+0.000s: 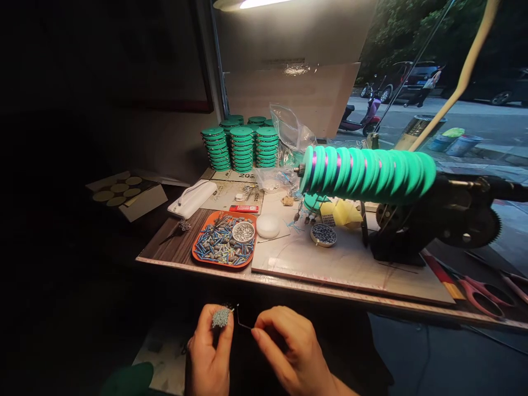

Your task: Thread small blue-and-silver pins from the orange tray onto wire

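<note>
My left hand (209,352) is closed around a tight bundle of small grey round-headed pieces (221,317), their heads clustered between thumb and fingers. Right beside it, my right hand (295,344) pinches a thin bent wire (244,326) between thumb and forefinger. The wire's far end rises close to my left thumb, near a small pale bit at the bundle's edge; whether they touch I cannot tell. Both hands are held below the table's front edge. Above them on the table is an orange tray (193,258) of blue and grey small parts, with a white cup (243,240) of silvery bits inside.
Green foam spools (367,173) line a geared winding machine (398,236) at right; more stand stacked (241,148) behind. A round tin of dark beads (324,242), a white round container (268,226), yellow foam (346,213) and red-handled scissors (480,297) lie on the table.
</note>
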{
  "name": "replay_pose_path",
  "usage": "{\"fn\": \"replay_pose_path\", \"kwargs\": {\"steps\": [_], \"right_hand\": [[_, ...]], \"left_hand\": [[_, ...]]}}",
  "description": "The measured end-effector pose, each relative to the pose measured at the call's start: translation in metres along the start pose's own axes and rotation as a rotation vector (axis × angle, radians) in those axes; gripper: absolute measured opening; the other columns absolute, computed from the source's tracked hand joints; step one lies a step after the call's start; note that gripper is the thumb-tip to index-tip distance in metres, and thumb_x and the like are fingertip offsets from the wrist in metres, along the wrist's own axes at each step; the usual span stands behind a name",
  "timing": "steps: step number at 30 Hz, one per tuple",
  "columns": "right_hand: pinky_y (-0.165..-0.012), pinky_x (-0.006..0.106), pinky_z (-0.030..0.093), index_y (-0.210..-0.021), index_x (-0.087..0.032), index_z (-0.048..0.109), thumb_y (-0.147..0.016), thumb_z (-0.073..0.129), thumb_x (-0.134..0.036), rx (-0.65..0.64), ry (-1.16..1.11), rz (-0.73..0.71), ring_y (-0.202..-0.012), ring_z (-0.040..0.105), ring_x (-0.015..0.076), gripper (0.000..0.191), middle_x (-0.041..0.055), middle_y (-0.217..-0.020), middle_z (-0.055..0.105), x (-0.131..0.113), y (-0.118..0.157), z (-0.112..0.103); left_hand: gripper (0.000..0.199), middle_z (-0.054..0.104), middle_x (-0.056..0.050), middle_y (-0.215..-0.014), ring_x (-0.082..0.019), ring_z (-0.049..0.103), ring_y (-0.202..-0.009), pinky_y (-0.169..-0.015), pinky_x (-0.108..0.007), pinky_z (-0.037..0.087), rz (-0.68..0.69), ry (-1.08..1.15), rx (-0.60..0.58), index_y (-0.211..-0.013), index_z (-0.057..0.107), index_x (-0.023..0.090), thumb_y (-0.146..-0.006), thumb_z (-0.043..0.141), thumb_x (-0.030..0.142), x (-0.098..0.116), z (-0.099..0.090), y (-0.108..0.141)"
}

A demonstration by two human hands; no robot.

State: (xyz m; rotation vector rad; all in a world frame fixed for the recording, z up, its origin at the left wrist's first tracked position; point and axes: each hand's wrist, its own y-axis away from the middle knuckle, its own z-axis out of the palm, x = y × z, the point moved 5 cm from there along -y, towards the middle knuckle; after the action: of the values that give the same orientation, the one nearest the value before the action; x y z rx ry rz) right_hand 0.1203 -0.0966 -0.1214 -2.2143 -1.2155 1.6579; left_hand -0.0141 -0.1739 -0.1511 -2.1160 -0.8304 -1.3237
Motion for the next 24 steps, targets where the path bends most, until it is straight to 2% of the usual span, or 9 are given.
{"fn": "replay_pose_path", "kwargs": {"steps": [5,11,15,17,20,24], "right_hand": [[-0.052,0.015,0.035,-0.069,-0.014,0.056,-0.086,0.044,-0.024,0.011,-0.005,-0.015,-0.053,0.047,0.0038,0.023,-0.0013,-0.057,0.054,-0.002,0.0,0.0],[-0.052,0.015,0.036,-0.069,-0.014,0.056,-0.086,0.043,-0.025,0.017,-0.001,-0.022,-0.053,0.047,0.0039,0.024,-0.0011,-0.057,0.054,-0.002,0.0,0.001],[-0.052,0.015,0.035,-0.068,-0.015,0.056,-0.086,0.043,-0.026,0.022,0.012,-0.022,-0.052,0.047,0.0039,0.025,-0.0016,-0.056,0.054,-0.002,0.0,0.0],[-0.051,0.015,0.035,-0.067,-0.015,0.056,-0.086,0.043,-0.026,0.026,0.009,-0.022,-0.052,0.047,0.0039,0.026,-0.0016,-0.055,0.054,-0.003,-0.001,0.0],[-0.051,0.014,0.036,-0.067,-0.014,0.056,-0.086,0.043,-0.025,0.037,-0.01,0.002,-0.052,0.047,0.0037,0.025,-0.0011,-0.056,0.054,-0.001,-0.002,0.0],[-0.05,0.013,0.036,-0.068,-0.014,0.055,-0.083,0.045,-0.022,0.037,-0.011,0.062,-0.052,0.047,0.0027,0.02,-0.0018,-0.057,0.054,0.004,-0.003,0.001]], "left_hand": [[0.018,0.05,0.003,-0.056,-0.012,0.047,-0.05,-0.049,-0.02,0.039,0.058,-0.045,0.055,-0.07,0.053,0.021,-0.079,0.054,0.036,0.007,0.002,0.004],[0.018,0.051,0.003,-0.058,-0.012,0.045,-0.05,-0.049,-0.021,0.036,0.004,-0.004,0.131,-0.072,0.053,0.021,-0.078,0.055,0.037,0.009,0.0,0.007],[0.019,0.055,0.002,-0.059,-0.014,0.05,-0.052,-0.051,-0.021,0.039,0.033,-0.03,0.093,-0.071,0.054,0.021,-0.076,0.058,0.039,0.007,0.0,0.006],[0.018,0.055,0.003,-0.058,-0.014,0.05,-0.052,-0.051,-0.021,0.039,0.027,-0.03,0.118,-0.072,0.054,0.021,-0.076,0.056,0.038,0.008,0.0,0.006],[0.013,0.056,0.004,-0.057,-0.012,0.05,-0.05,-0.05,-0.021,0.037,0.033,-0.041,0.154,-0.072,0.054,0.022,-0.078,0.054,0.033,0.015,-0.001,0.01],[0.005,0.058,0.006,-0.054,-0.01,0.05,-0.044,-0.048,-0.019,0.036,0.086,-0.036,0.124,-0.071,0.058,0.023,-0.073,0.056,0.027,0.024,0.001,0.016]]}}
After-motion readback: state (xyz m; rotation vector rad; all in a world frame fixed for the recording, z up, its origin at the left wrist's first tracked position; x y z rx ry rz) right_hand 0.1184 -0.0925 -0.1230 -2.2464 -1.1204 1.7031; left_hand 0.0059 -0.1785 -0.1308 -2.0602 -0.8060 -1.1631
